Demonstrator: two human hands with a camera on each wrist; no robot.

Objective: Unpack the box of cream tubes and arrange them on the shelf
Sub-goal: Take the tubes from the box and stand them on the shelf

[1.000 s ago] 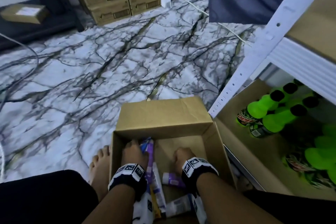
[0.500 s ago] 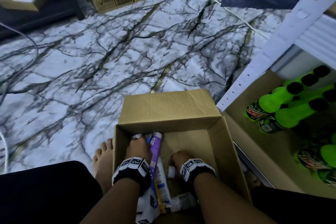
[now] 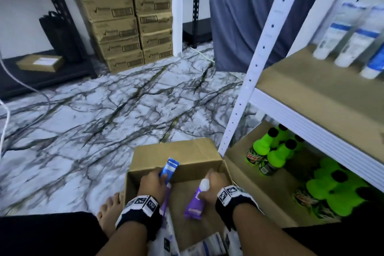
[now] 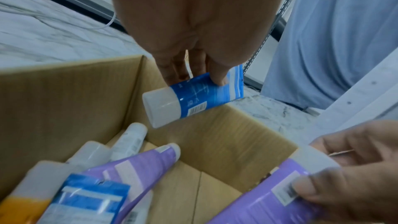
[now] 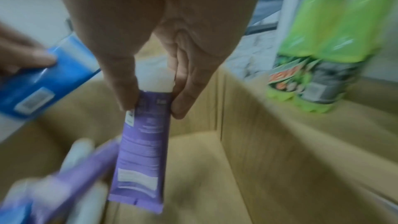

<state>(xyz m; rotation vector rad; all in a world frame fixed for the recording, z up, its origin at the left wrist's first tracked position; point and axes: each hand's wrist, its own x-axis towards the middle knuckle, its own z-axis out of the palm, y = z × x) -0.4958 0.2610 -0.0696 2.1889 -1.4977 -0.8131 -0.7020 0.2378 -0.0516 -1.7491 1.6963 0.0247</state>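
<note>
The left hand (image 3: 154, 181) pinches a blue tube (image 4: 193, 94) between thumb and fingers, its flat crimped end poking up above the box's far wall and its round white cap pointing down into the box. The right hand (image 3: 214, 185) grips a purple tube (image 5: 142, 142) by its white cap, thumb on one side and fingers on the other, so the soft flattened body hangs tail-down over the inside of the box. Both wrists wear black bands with white patterned squares, and both forearms reach forward and down from the bottom of the head view.

The cardboard box (image 3: 178, 156) is plain brown corrugated board, open at the top, standing on the floor. At its near-left corner lie more tubes (image 4: 120, 164): purple, blue and white ones with smooth white caps, heaped at angles.

Right of the box stands a white metal shelf (image 3: 307, 110) with a perforated upright and brown boards. Green bottles (image 3: 270, 151) with black caps sit on its lowest board, just beside the box; white and blue tubes stand on the board above. The floor (image 3: 104, 120) around the box is glossy white marble with dark veins.
</note>
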